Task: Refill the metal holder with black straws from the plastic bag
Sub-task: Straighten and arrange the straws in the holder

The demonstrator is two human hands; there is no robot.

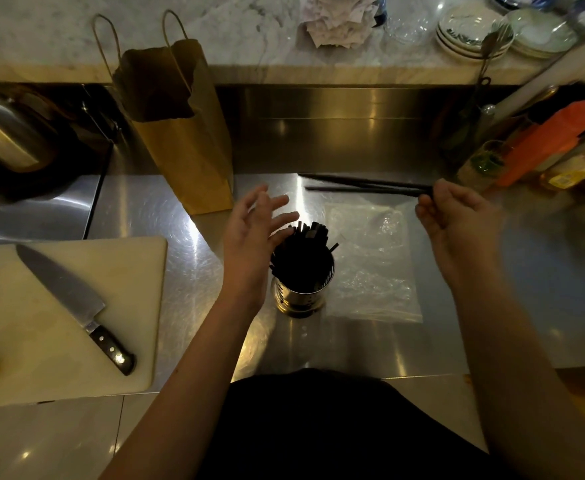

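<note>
I've got my right hand pinching a few straws, lying crosswise, tips pointing left. Holder stands down-left of them, so they'll need tipping upright. My left hand, fingers spread loose, hovers beside its rim.

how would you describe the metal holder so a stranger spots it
On the steel counter, look between the cutting board and the flat plastic bag. The metal holder stands upright there, the only shiny cylinder stuffed with black straws.

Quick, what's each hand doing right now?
Left hand: open, fingers spread beside the straws in the metal holder.
Right hand: pinching a few black straws.
</note>
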